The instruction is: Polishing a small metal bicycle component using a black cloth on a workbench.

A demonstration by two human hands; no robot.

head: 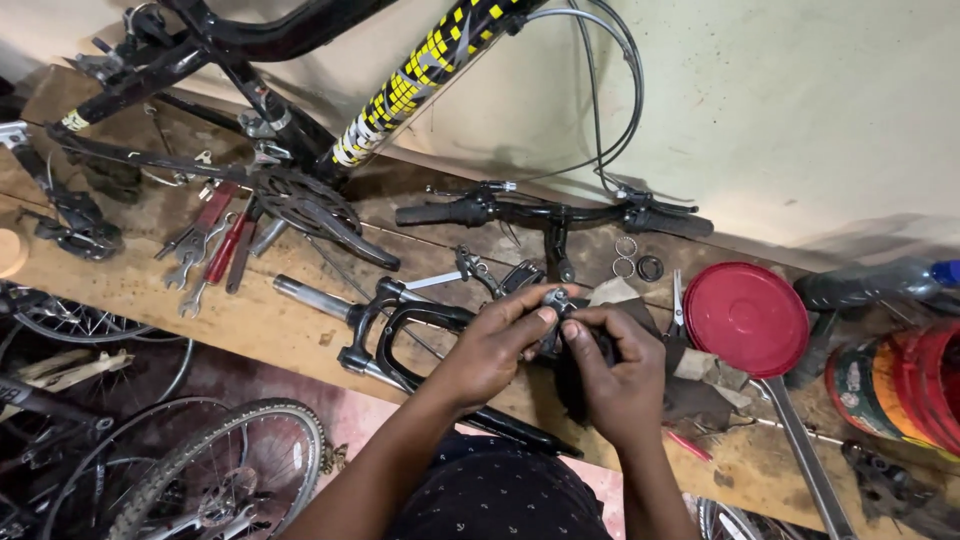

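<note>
Over a wooden workbench (270,325), my left hand (495,345) and my right hand (615,370) meet on a small dark metal bicycle part (556,305). My left thumb and fingers pinch its top, while my right hand grips it from the other side along with a dark rag (575,385). A black suspension fork (400,335) lies on the bench just left of my hands. Black handlebars (550,212) with grips and brake levers lie behind them.
A black and yellow bicycle frame (400,90) with chainring (300,200) stands on the bench's left. Wrenches and red-handled pliers (215,245) lie below it. At right are a red lid (745,318), red tins (900,385), a long wrench (800,450). Wheels (200,470) stand below.
</note>
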